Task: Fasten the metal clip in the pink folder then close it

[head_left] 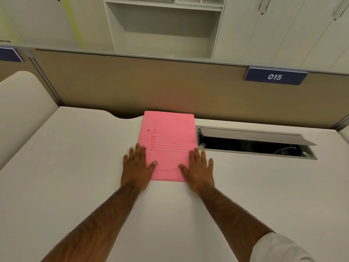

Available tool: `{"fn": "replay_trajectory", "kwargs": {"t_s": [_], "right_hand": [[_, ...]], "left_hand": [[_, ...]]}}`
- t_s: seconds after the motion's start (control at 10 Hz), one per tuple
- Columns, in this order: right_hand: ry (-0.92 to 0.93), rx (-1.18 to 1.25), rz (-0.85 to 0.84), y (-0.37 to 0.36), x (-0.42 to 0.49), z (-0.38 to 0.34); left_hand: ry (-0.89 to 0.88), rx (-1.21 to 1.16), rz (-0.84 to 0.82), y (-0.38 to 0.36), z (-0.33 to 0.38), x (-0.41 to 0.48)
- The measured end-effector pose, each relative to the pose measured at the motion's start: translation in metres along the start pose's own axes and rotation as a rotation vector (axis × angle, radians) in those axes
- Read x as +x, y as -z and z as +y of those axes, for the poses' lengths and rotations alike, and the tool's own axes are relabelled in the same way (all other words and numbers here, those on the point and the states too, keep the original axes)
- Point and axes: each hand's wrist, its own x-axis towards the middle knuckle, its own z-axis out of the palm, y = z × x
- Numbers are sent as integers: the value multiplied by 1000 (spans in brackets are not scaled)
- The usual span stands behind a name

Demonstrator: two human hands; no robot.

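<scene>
A pink folder (168, 140) lies closed and flat on the white desk (75, 167), its printed front cover up and its far edge near the partition. My left hand (137, 165) rests flat, fingers spread, on the folder's near left corner and the desk beside it. Over the near right corner my right hand (198, 167) lies flat in the same way. Neither hand grips anything. The metal clip is hidden inside the folder; two small dark holes show along the left edge.
An open cable tray (255, 142) with a raised grey lid and cables inside is sunk into the desk just right of the folder. A brown partition (151, 86) with a blue "015" label (274, 76) runs behind. A cream chair back (20, 103) stands at the left.
</scene>
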Motion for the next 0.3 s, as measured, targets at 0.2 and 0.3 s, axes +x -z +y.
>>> {"fn": "replay_trajectory", "kwargs": {"t_s": [0.2,0.3], "right_hand": [[21,9,23,2,-8,10],[46,-17,103,24,-9,18]], "left_hand": [[-24,80,29,15,5,-5],[-77,95,108,35,18,-6]]}}
